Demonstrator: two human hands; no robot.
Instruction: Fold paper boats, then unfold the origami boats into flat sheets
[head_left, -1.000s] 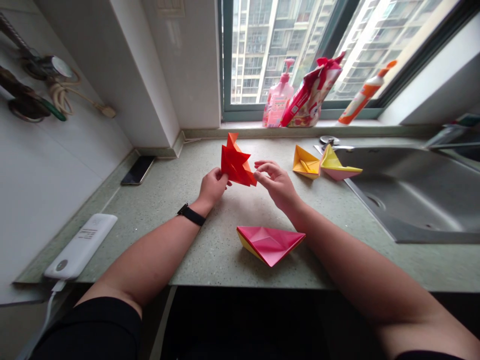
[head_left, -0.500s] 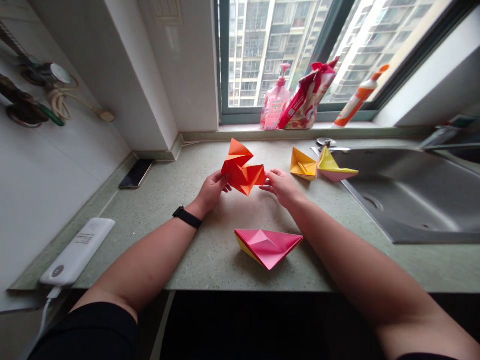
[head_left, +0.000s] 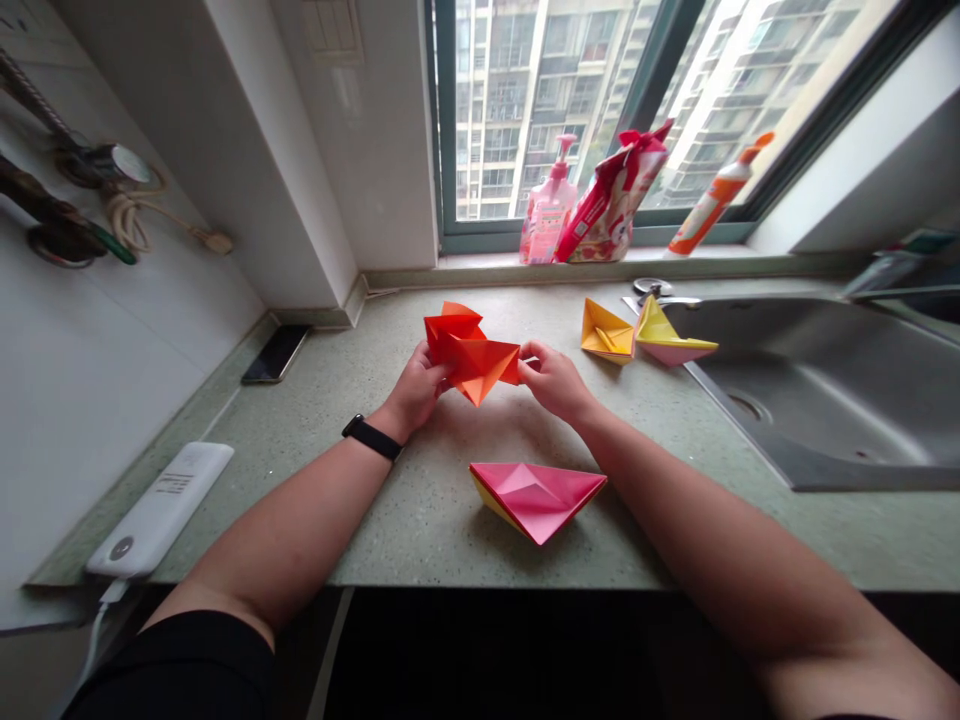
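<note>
The left hand (head_left: 416, 388) holds a folded red-orange origami paper (head_left: 469, 355) up off the counter, its left fingers (head_left: 440, 372) curled closed against the paper's lower left side. The paper sits between the two hands, its folded points sticking up and out just past the left fingertips. The right hand (head_left: 551, 382) is just to the right, its right fingers (head_left: 529, 358) bent and reaching the paper's right corner; whether they pinch it or only touch it, I cannot tell. Nearer the person than the fingers, a pink-and-yellow paper boat (head_left: 534, 500) lies apart on the speckled green countertop (head_left: 442, 540). Beyond the right fingers, a yellow paper boat (head_left: 606, 332) stands beside a yellow-and-pink paper boat (head_left: 666, 335), with a steel sink (head_left: 817, 400) further right. Left of the fingers lie a smartphone (head_left: 275, 354) and, further off, a white power bank (head_left: 159, 510). Straight ahead of the fingers, a pink pump bottle (head_left: 547, 222) and a red-and-white bag (head_left: 611, 195) stand on the windowsill, with an orange-capped glue bottle (head_left: 712, 197) to their right
</note>
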